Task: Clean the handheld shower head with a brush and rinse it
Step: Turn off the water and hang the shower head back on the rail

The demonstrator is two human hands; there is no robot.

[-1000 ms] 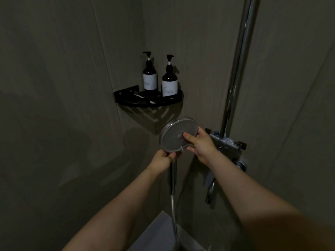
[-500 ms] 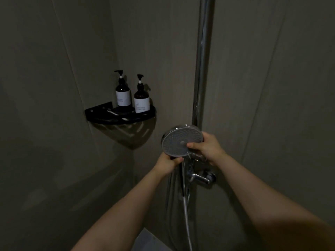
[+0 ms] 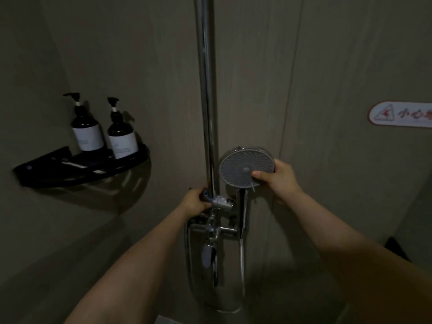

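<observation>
We stand in a dim shower stall, looking down our two bare arms at the fittings on the wall. The shower head point(image 3: 245, 168), a round grey disc with a chrome rim, sits just right of the upright chrome pole point(image 3: 207, 90), its nozzle face turned toward us and its handle point(image 3: 242, 213) running straight down to the hose point(image 3: 242, 265). Our right hand point(image 3: 279, 180) takes it at the lower right edge, the grip pinching the disc with the thumb flat on the face and the fingers behind the rim. Our left hand point(image 3: 195, 202) curls round the small knob point(image 3: 207, 195) at the bracket on the pole. We judge the head stiff and fairly light, its wet chrome slippery and the hose tugging downward, so the handle offers the surer hold, leaving the dotted face free for scrubbing. No brush is in view. To the left, two dark pump bottles point(image 3: 104, 134) stand upright on a black corner shelf point(image 3: 58, 174).
</observation>
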